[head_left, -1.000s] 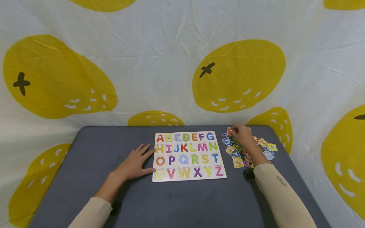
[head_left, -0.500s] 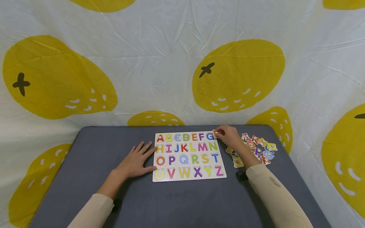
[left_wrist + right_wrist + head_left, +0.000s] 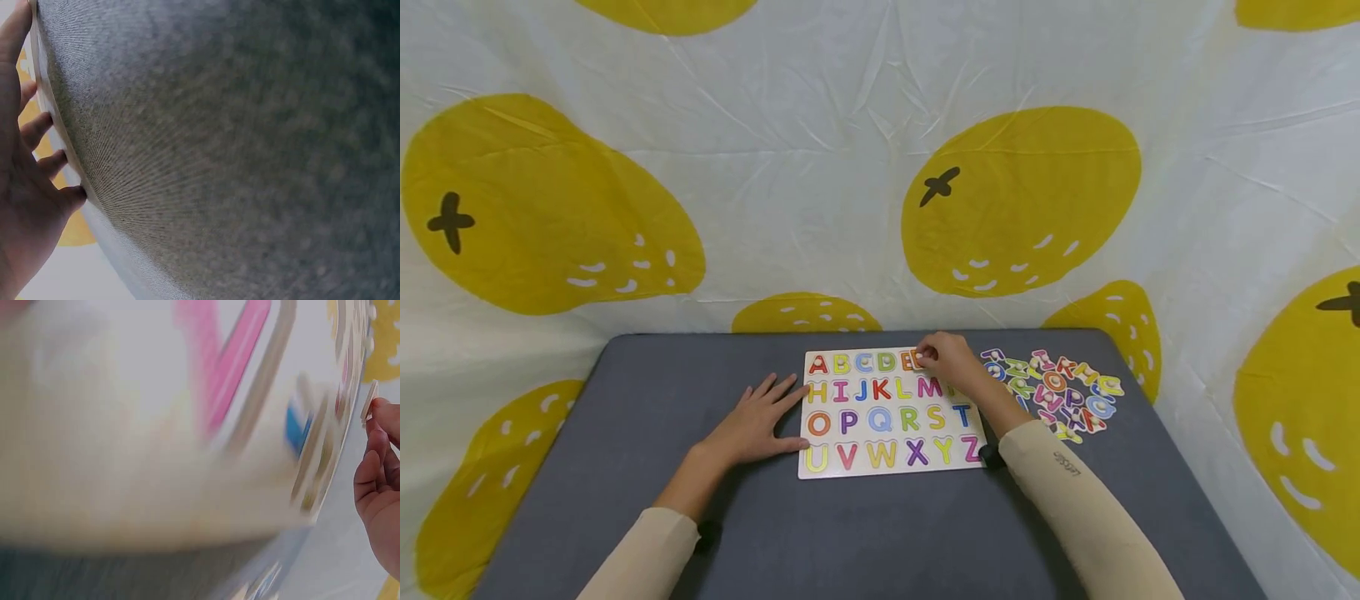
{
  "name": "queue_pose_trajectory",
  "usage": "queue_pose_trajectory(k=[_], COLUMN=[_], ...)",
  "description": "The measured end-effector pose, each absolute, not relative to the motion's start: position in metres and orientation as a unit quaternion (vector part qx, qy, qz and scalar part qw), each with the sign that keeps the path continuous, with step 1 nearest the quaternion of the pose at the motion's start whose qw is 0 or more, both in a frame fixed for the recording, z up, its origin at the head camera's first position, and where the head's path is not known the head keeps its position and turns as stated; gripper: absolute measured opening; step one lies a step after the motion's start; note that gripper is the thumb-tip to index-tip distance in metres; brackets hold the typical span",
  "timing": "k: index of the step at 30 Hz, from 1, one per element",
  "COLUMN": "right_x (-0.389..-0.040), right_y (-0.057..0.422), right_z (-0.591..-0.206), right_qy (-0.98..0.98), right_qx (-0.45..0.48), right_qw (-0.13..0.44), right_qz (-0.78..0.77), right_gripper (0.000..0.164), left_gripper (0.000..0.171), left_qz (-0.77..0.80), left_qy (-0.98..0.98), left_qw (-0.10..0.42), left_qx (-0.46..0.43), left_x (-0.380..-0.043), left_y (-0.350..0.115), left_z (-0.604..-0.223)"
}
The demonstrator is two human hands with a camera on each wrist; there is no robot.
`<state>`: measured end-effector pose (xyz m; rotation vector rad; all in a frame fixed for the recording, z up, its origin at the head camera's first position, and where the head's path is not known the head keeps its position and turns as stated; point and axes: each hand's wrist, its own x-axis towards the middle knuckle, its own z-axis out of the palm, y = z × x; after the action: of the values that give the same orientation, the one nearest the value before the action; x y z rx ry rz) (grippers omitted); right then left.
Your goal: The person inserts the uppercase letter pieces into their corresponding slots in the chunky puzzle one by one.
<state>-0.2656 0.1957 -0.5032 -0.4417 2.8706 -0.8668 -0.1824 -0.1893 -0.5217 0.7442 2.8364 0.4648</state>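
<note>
A wooden alphabet puzzle board (image 3: 860,473) lies on the grey table, its letters printed in rows. Knobbed pieces sit in its top row at A, B, C and D. Between thumb and fingers my right hand (image 3: 953,360) pinches an orange letter piece (image 3: 370,403), seen edge-on in the right wrist view. It is held over the top row, at the E, and the fingers partly cover it. My left hand (image 3: 755,425) rests flat with spread fingers, index and thumb tips on the board's left edge; the left wrist view shows its fingers (image 3: 37,130) along the table surface.
Several loose letter pieces (image 3: 1055,381) lie in a pile right of the board, some overlapping, behind the right forearm. The dark grey table (image 3: 880,533) ends at the back against a white curtain (image 3: 820,208) printed with yellow fruit.
My right hand has carried the orange letter piece left from the pile, past the G, to the E on the board's top row. The left hand has stayed at the board's edge.
</note>
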Motion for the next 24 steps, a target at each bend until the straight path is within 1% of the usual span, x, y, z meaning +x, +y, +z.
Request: queue_pose_trajectory(k=[6,11,20,24], right_x=[-0.271,-0.272,-0.270,-0.272], right_y=[0.175,0.168,0.166,0.167], right_z=[-0.508,-0.512,-0.513,-0.513], right_qy=[0.953,0.957,0.955,0.954], right_qx=[-0.135,-0.118,-0.108,-0.110], right_qw=[0.066,0.067,0.080,0.078], right_qz=[-0.265,-0.256,-0.265,-0.266], right_gripper=[0.013,0.014,0.013,0.016], left_gripper=[0.098,0.100,0.099,0.099], left_qz=[0.161,0.160,0.163,0.166], left_qy=[0.950,0.952,0.951,0.950], left_qw=[0.095,0.099,0.101,0.107], left_qx=[0.248,0.242,0.242,0.240], left_x=[-0.183,-0.182,-0.181,-0.184], left_y=[-0.189,-0.190,-0.189,-0.188], left_z=[-0.523,-0.523,-0.522,-0.520])
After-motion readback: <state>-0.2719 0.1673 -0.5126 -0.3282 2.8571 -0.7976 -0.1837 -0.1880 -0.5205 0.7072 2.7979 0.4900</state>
